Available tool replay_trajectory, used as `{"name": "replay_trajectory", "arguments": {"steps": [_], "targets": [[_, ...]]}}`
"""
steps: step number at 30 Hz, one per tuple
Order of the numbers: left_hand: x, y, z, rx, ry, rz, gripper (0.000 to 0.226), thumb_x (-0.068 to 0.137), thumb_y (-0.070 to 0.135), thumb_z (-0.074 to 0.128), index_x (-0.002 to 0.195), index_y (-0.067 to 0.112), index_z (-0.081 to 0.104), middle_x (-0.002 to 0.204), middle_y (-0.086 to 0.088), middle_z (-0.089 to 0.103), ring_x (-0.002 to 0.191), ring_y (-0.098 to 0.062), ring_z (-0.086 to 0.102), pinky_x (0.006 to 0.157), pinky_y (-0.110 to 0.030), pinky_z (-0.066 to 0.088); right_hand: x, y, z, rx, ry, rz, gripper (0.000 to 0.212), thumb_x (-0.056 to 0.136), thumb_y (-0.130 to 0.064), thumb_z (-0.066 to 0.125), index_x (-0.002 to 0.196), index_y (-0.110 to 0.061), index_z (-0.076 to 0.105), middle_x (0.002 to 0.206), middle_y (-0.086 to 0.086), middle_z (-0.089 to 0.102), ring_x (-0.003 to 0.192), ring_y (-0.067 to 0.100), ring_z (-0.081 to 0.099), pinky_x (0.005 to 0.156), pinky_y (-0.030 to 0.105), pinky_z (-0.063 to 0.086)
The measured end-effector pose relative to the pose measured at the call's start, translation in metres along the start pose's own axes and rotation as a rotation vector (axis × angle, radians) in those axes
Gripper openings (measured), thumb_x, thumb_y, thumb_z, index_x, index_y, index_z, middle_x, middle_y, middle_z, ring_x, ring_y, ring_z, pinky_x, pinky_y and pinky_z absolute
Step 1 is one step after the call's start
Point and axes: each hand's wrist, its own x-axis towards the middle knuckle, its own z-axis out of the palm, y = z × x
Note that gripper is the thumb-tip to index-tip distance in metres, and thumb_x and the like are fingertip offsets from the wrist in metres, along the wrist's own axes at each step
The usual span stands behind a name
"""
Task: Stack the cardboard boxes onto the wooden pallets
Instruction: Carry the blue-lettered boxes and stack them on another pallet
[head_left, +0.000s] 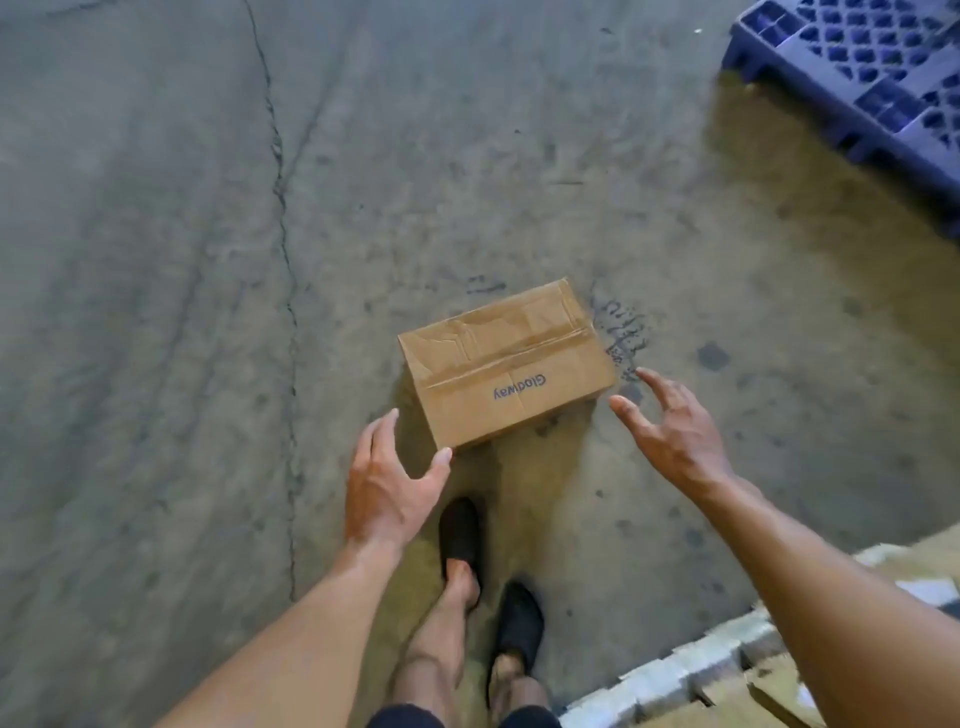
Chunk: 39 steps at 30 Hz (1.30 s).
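On the concrete floor, just ahead of the person's feet, lies a taped cardboard box. The left hand, by its 7 o'clock corner, and the right hand, near its 3 o'clock corner, are both spread and hold nothing. A blue plastic pallet sits at 1 o'clock. The likely risk is that a grip on uneven corners lets the box twist and slip, and its creased top may buckle.

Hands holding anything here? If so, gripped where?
Nothing is held. The left hand and right hand are open on either side of the cardboard box on the floor, neither gripping it.
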Motion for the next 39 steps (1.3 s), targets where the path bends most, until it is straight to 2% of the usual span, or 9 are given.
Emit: {"name": "replay_trajectory", "arguments": {"steps": [3, 6, 10, 17, 21, 28, 31, 36, 39], "targets": [[0.027, -0.026, 0.064, -0.013, -0.027, -0.050, 0.077, 0.077, 0.041, 0.084, 0.137, 0.001, 0.056, 0.133, -0.018, 0.060, 0.122, -0.033, 0.058, 0.102, -0.038, 0.046, 0.064, 0.023, 0.028, -0.046, -0.045, 0.040, 0.072, 0.094, -0.059, 0.056, 0.155, -0.026, 0.037, 0.155, 0.006, 0.042, 0.144, 0.023, 0.037, 0.117, 0.040, 0.030], [0.053, -0.053, 0.125, -0.055, -0.014, -0.119, 0.089, 0.073, 0.064, 0.065, 0.134, 0.000, 0.057, 0.129, -0.018, 0.062, 0.120, -0.033, 0.059, 0.102, -0.037, 0.045, 0.122, 0.051, 0.069, -0.070, -0.057, 0.055, 0.072, 0.094, -0.059, 0.057, 0.155, -0.026, 0.037, 0.155, 0.007, 0.042, 0.143, 0.024, 0.036, 0.116, 0.040, 0.030], [0.078, -0.088, 0.202, -0.095, -0.031, -0.290, 0.103, 0.065, 0.074, 0.056, 0.142, 0.006, 0.051, 0.138, -0.012, 0.056, 0.129, -0.028, 0.052, 0.107, -0.037, 0.041, 0.190, 0.096, 0.125, -0.126, -0.080, 0.068, 0.072, 0.092, -0.060, 0.058, 0.153, -0.026, 0.040, 0.154, 0.005, 0.043, 0.141, 0.024, 0.040, 0.112, 0.040, 0.033], [0.120, -0.140, 0.317, -0.132, 0.002, -0.410, 0.107, 0.066, 0.062, 0.072, 0.149, 0.003, 0.040, 0.148, -0.017, 0.043, 0.136, -0.027, 0.041, 0.109, -0.027, 0.031, 0.306, 0.167, 0.198, -0.113, -0.041, 0.124, 0.084, 0.088, -0.062, 0.063, 0.156, -0.022, 0.033, 0.156, 0.009, 0.038, 0.142, 0.027, 0.037, 0.114, 0.041, 0.032], [0.148, -0.165, 0.361, -0.129, 0.099, -0.442, 0.116, 0.064, 0.066, 0.075, 0.149, -0.002, 0.035, 0.143, -0.024, 0.040, 0.134, -0.032, 0.041, 0.114, -0.033, 0.034, 0.352, 0.198, 0.224, -0.078, -0.035, 0.114, 0.095, 0.081, -0.065, 0.070, 0.156, -0.020, 0.032, 0.156, 0.009, 0.039, 0.142, 0.027, 0.038, 0.118, 0.042, 0.032], [0.158, -0.186, 0.380, -0.126, 0.143, -0.596, 0.136, 0.050, 0.078, 0.081, 0.152, 0.004, 0.028, 0.151, -0.020, 0.033, 0.140, -0.035, 0.035, 0.116, -0.045, 0.034, 0.388, 0.226, 0.234, 0.037, -0.093, 0.132, 0.132, 0.050, -0.076, 0.082, 0.158, -0.028, 0.023, 0.154, 0.002, 0.042, 0.140, 0.020, 0.042, 0.119, 0.038, 0.033], [0.157, -0.190, 0.381, -0.269, 0.096, -0.622, 0.122, 0.050, 0.080, 0.081, 0.139, 0.008, 0.040, 0.136, -0.011, 0.053, 0.124, -0.028, 0.054, 0.101, -0.037, 0.047, 0.397, 0.233, 0.233, 0.058, -0.164, 0.121, 0.122, 0.043, -0.086, 0.078, 0.147, -0.036, 0.040, 0.141, -0.002, 0.057, 0.128, 0.018, 0.055, 0.113, 0.040, 0.043], [0.160, -0.179, 0.362, -0.304, 0.078, -0.548, 0.089, 0.062, 0.053, 0.091, 0.129, 0.013, 0.048, 0.122, 0.000, 0.062, 0.108, -0.018, 0.061, 0.077, -0.013, 0.047, 0.387, 0.228, 0.229, 0.115, -0.156, 0.108, 0.104, 0.064, -0.071, 0.079, 0.151, -0.039, 0.033, 0.146, 0.000, 0.052, 0.130, 0.022, 0.050, 0.113, 0.039, 0.039], [0.170, -0.157, 0.330, -0.272, 0.091, -0.496, 0.082, 0.064, 0.049, 0.086, 0.129, 0.013, 0.052, 0.117, 0.003, 0.060, 0.102, -0.013, 0.057, 0.078, -0.016, 0.045, 0.370, 0.208, 0.214, 0.257, -0.113, 0.133, 0.102, 0.059, -0.074, 0.080, 0.147, -0.042, 0.040, 0.137, -0.003, 0.058, 0.119, 0.020, 0.057, 0.104, 0.041, 0.047]]}}
